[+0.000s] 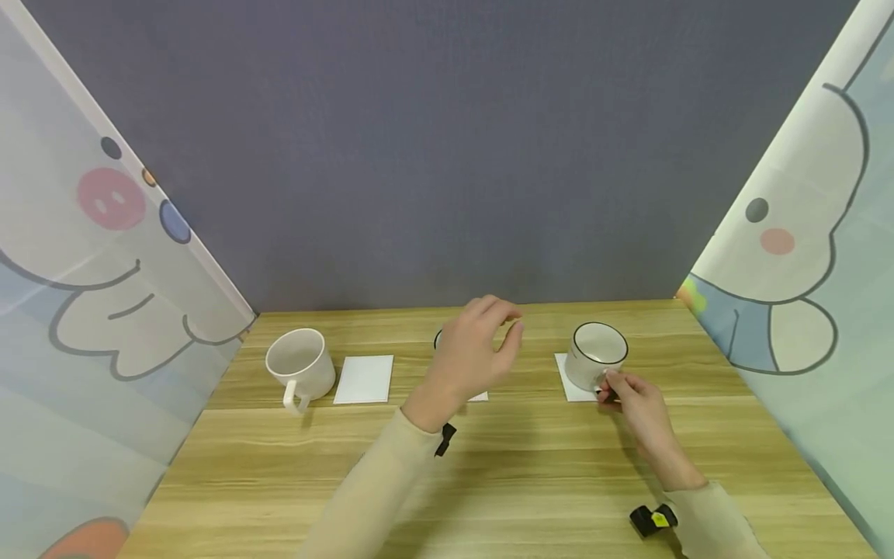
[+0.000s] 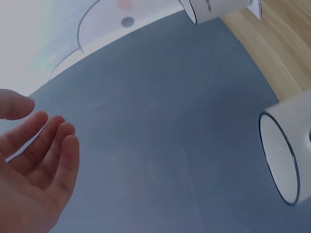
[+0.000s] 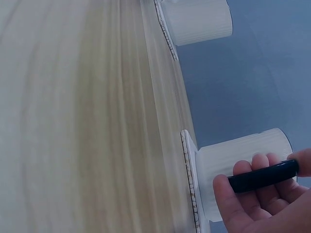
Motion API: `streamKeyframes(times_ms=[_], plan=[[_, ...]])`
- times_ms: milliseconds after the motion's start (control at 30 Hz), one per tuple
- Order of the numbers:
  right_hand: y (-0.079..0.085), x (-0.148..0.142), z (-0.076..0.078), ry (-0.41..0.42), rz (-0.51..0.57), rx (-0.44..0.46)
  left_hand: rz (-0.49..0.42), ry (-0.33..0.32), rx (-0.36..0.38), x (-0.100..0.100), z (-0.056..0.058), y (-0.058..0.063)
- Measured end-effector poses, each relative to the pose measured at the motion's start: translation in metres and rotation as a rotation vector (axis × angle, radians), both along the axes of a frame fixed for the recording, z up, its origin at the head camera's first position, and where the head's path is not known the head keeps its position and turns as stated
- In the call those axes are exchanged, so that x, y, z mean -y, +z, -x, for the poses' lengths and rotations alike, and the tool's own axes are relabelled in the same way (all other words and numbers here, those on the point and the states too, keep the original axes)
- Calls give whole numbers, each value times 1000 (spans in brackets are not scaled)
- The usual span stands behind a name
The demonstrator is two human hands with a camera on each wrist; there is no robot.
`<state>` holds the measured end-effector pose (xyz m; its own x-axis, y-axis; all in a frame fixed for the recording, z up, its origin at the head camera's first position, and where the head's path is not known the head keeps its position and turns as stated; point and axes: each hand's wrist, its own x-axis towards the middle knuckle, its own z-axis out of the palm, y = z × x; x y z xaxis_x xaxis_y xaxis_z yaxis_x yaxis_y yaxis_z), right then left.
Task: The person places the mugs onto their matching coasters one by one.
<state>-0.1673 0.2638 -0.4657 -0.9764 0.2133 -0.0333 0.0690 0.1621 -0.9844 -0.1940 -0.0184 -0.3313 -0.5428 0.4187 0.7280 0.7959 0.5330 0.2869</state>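
Observation:
At the right, a white mug with a dark rim (image 1: 595, 349) stands upright on a white square coaster (image 1: 563, 380). My right hand (image 1: 637, 407) grips its black handle (image 3: 265, 176) between thumb and fingers, the mug's wall just behind. Raised over the middle of the table is my left hand (image 1: 471, 349), its fingers loosely bent with nothing in them. Behind that hand, mostly hidden in the head view, a second dark-rimmed mug (image 2: 299, 145) stands on another coaster (image 1: 479, 397); the left wrist view shows its mouth apart from the fingers.
A plain white mug (image 1: 307, 373) with its handle toward me stands at the left, directly on the wooden table (image 1: 531, 481). Beside it lies a bare white coaster (image 1: 364, 380). A grey panel (image 1: 447, 155) closes off the back, and cartoon-printed sheets (image 1: 782, 272) flank both sides.

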Motion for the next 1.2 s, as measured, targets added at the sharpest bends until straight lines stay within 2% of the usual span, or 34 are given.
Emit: streamKeyframes(times_ms=[200,400,733,1000,1200], plan=[[0,-1,-2,4,-12,2,-106,-21,-33,17,6,5],[1,-1,-2,6,-16,6,-177,-7,-42,33,8,10],[0,-2,-2,12,-25,18,-205,41,-74,56,-1,3],[0,-2,-2,23,-39,25,-211,78,-121,74,-1,-4],[2,-1,-2,29,-38,20,-260,94,-146,88,2,-7]])
